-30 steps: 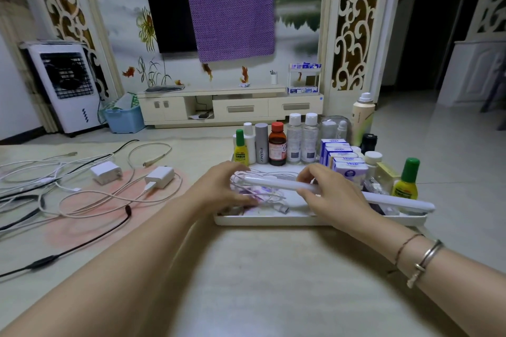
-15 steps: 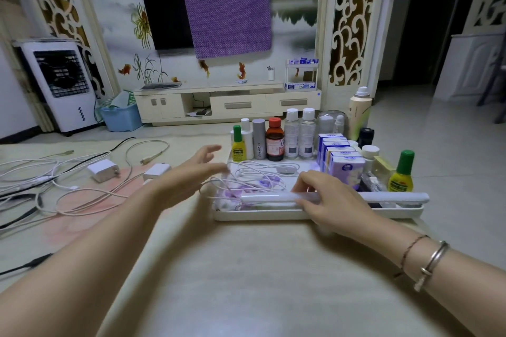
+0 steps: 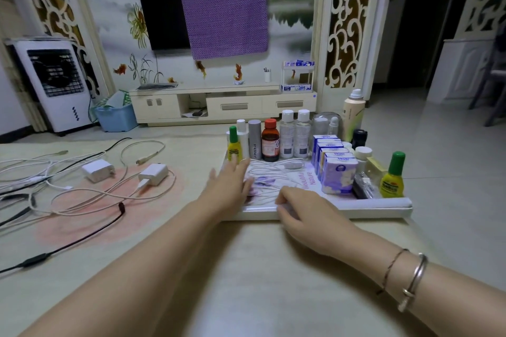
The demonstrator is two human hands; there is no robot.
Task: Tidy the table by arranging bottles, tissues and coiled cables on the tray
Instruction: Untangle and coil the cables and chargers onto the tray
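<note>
The pale worktop [image 3: 246, 282] fills the lower view, with a faded pink round pattern on its left half. On its far right part sits the white tray [image 3: 383, 212], its near rim facing the person.

Loose white and black cables [image 3: 90, 194] sprawl over the worktop's left side, well apart from the tray, with 2 white chargers [image 3: 96, 170] among them.

Along the tray's far edge stands a row of bottles [image 3: 287, 136]: a small yellow one with a green cap, a white one, a grey tube, a brown bottle with a red cap [image 3: 270, 142] and 2 clear ones with white caps. A tall beige spray bottle [image 3: 353, 115] stands at the far right corner. On the tray's right part, 5 tissue packs [image 3: 338, 176] stand in a line, and another yellow bottle with a green cap [image 3: 392, 176] stands near the right end.

A white coiled cable [image 3: 276, 171] lies on the tray floor in front of the bottle row.

The left hand [image 3: 230, 186] reaches over the tray's left edge, fingers straight and loosely spread, gripping nothing, tips near the small yellow bottle. The right hand [image 3: 304, 208] rests palm down on the tray's near rim, fingers bent over a white strip along that rim; whether they pinch it cannot be told. 2 bracelets [image 3: 410, 282] circle the right wrist.
</note>
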